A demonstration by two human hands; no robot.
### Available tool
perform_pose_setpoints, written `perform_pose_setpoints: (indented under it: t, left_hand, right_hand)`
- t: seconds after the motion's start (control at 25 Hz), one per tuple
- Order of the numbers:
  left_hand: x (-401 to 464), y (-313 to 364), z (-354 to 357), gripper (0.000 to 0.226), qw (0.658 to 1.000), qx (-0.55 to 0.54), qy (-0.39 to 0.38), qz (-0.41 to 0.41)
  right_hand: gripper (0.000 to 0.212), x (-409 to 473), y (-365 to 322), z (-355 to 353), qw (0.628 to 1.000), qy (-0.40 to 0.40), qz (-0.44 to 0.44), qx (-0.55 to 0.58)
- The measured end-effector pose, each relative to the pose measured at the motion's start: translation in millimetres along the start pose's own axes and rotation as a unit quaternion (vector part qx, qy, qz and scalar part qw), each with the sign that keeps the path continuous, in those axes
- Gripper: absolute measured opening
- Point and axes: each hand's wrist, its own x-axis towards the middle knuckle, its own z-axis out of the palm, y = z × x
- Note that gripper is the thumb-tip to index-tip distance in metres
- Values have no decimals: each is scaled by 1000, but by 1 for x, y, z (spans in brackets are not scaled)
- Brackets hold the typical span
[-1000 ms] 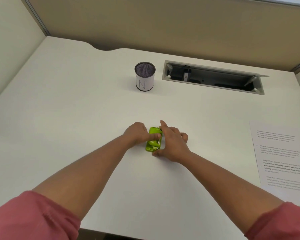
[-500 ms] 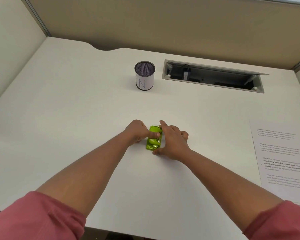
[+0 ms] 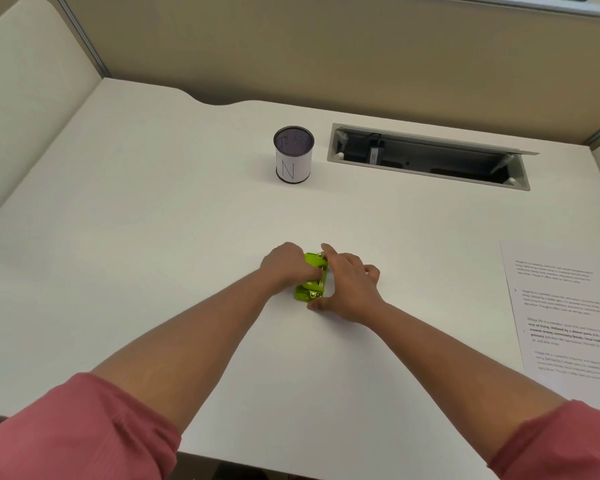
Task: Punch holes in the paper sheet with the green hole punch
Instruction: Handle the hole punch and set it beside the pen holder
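Both hands on the green hole punch (image 3: 311,277) at the centre of the frame, on the white desk (image 3: 153,237). Left hand (image 3: 286,266) curled over the punch's left side, fingers wrapped onto its top lever; right hand (image 3: 349,284) cupped against the right side, forefinger stretched to the far end, thumb at the near corner, so holding it from both ends, though whether pressing or merely steadying cannot be told. Paper sheet (image 3: 565,313) printed with text, flat at the right edge of the frame, well apart from the punch and touched by neither hand. No paper visible in the punch's slot. Judged from this: still the preparing step, taking hold of or readying the tool, with no hole yet made. Next move probably calls for bringing punch and sheet together, either carrying the punch rightward or drawing the sheet in, then sliding one edge squarely into the slot before pressing down. Mesh cup (image 3: 293,154) marked N at upper centre, open cable tray (image 3: 426,157) to its right, both out of the way.
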Motion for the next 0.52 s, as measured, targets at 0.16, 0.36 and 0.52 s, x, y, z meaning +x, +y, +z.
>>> perform_pose_setpoints:
  t: [0.16,0.36,0.52]
  left_hand:
    - [-8,1,9,42,994,-101,34,-21]
    - [-17,-15,-15,48,978,-198,64,-14]
    - [-28,-46,-46,38,967,-229,109,-11]
  right_hand:
    - [117,-3,0,2,1000,27,-16,4]
    - [111,-1,-20,2,996,71,-60,-1]
    - [107,10,-63,13,991,88,-103,0]
